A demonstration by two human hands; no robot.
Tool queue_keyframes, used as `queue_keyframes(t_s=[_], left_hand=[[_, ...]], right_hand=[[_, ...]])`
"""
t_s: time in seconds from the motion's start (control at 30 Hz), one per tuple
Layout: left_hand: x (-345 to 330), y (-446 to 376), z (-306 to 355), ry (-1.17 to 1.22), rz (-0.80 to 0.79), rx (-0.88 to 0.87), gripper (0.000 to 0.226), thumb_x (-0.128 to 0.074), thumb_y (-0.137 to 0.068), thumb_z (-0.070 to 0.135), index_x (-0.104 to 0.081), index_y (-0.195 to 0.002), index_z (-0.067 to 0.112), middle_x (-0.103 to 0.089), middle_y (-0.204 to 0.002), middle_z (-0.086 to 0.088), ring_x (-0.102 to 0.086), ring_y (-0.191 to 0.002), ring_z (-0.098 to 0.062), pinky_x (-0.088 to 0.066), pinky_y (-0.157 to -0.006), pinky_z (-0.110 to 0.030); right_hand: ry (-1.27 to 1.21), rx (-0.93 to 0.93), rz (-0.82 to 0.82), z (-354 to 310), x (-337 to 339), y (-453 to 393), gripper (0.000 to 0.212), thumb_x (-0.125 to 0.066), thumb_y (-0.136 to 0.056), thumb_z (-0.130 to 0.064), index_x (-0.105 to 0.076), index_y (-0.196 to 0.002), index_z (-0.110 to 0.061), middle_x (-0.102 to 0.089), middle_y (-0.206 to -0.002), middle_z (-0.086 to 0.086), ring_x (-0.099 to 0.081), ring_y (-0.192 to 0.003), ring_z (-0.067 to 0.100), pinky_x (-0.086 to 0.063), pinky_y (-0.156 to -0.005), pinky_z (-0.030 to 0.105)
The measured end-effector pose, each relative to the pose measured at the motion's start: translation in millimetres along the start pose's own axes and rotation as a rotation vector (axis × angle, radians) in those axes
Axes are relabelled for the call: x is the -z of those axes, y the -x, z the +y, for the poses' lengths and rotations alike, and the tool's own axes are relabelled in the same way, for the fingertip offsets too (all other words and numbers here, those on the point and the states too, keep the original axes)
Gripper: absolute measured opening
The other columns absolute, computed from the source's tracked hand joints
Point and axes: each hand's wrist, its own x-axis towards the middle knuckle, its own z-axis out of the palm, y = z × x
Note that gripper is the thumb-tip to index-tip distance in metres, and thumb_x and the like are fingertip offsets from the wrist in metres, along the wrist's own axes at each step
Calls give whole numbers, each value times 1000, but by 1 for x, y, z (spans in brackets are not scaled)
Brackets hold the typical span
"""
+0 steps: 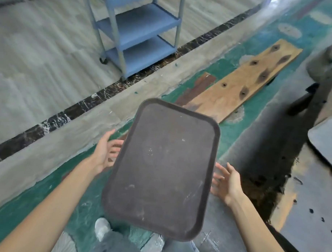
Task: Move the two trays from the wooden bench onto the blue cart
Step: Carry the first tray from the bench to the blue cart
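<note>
A dark brown rectangular tray [160, 169] hangs in the air in front of me, tilted, above the floor. My left hand [106, 152] supports its left long edge, fingers spread under the rim. Holding the right long edge the same way is my right hand [228, 182]. A second tray [326, 144], greyish, lies on the dark wooden bench [309, 202] at the right edge. The blue cart [140, 30] with several shelves stands on casters at the top centre, well beyond the held tray.
A wooden plank [238, 81] with dark knots lies on the green painted floor between me and the cart. A black marble strip [106, 93] crosses the floor diagonally. My shoe [102, 228] and trouser legs show at the bottom. A grey rounded object [327, 58] sits at the right.
</note>
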Motion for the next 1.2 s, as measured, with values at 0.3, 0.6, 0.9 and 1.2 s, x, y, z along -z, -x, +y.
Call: queue_keyframes(t_s=[0.3,0.6,0.9,1.2], left_hand=[[241,47,-18,115,84,24,80,-32,-76,79,-66,-121,22,-54,-110,-11,-51,-94,-25,-35,-80,-38],[376,66,-4,196,125,5,78,-42,-74,77,-65,-120,18,-55,-88,-7,-54,-64,-19,-39,-67,-32],[447,20,70,305,154,-70,70,-46,-75,69,-70,-116,17,-56,-100,-8,-55,-84,-23,-41,-77,-36],[478,-87,226,230,214,-74,60,-45,-81,62,-70,-113,18,-55,-87,-3,-54,-69,-19,-42,-65,-31]], right_hand=[[235,-5,-111,76,-222,48,33,-41,-95,-53,-66,-98,-32,-51,-81,-1,-50,-75,16,-38,-67,33],[365,22,-194,97,-364,75,33,-42,-94,-51,-67,-100,-31,-62,-90,1,-57,-82,18,-44,-72,35],[335,51,-227,62,-486,48,34,-39,-98,-50,-66,-100,-30,-57,-81,2,-50,-70,17,-41,-68,34],[255,62,-191,-15,-607,-26,36,-40,-96,-51,-66,-108,-31,-49,-77,0,-46,-64,16,-39,-66,32]])
